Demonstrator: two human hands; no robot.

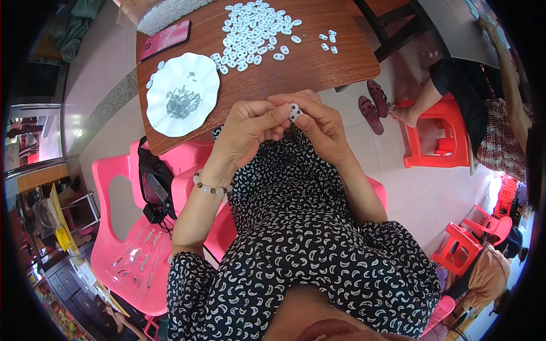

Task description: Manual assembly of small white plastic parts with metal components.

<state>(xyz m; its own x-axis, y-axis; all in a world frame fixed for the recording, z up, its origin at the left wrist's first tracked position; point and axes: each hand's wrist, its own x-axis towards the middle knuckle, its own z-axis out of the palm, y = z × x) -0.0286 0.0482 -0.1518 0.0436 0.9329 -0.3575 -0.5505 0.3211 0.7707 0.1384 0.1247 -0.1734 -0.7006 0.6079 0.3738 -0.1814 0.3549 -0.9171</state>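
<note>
Just beyond the table's near edge, both hands meet around a small white oval piece (295,112) with dark round spots on its face. My right hand (325,129) is closed on it, thumb against its lower right side. My left hand (253,122) is pinched at its left edge; whatever lies between those fingertips is hidden. On the table, a white scalloped plate (162,116) holds a heap of small grey metal pieces (183,103). Many similar white oval pieces (250,34) lie spread farther back, and a few smaller white bits (333,38) sit to the right.
The brown wooden table (347,62) also bears a pink flat case (165,40). A pink chair (122,284) with a black bag (156,176) stands at left. To the right are sandals (372,111), a red stool (435,136) and a seated person (500,125).
</note>
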